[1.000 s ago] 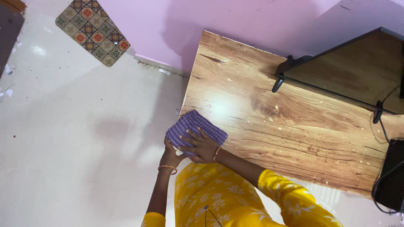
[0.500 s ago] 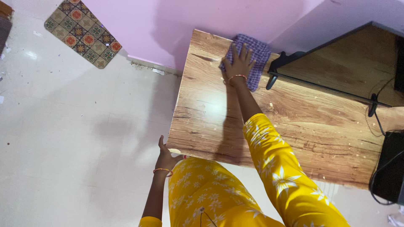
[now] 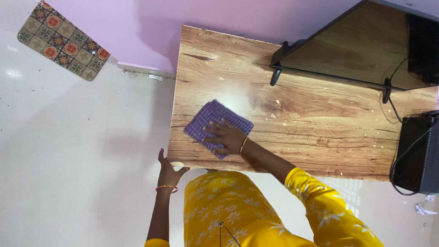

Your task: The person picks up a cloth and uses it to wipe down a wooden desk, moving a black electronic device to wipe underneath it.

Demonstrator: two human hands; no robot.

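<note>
Lying flat on the wood-grain table, left of the frame's centre, is a folded purple checked cloth. The right hand presses down on its lower right part, fingers spread over the fabric, a thin bangle at the wrist. The left hand grips the table's near left corner below the cloth, thumb on the front edge and fingers against the side. Both arms come from yellow flower-printed clothing at the bottom of the frame. At upper right a flat dark screen stands on two small feet on the table, reflecting the wood. A black box with cables sits at the right edge. Behind the table is a lilac wall; a patterned tile-print mat lies on the pale floor at upper left.
</note>
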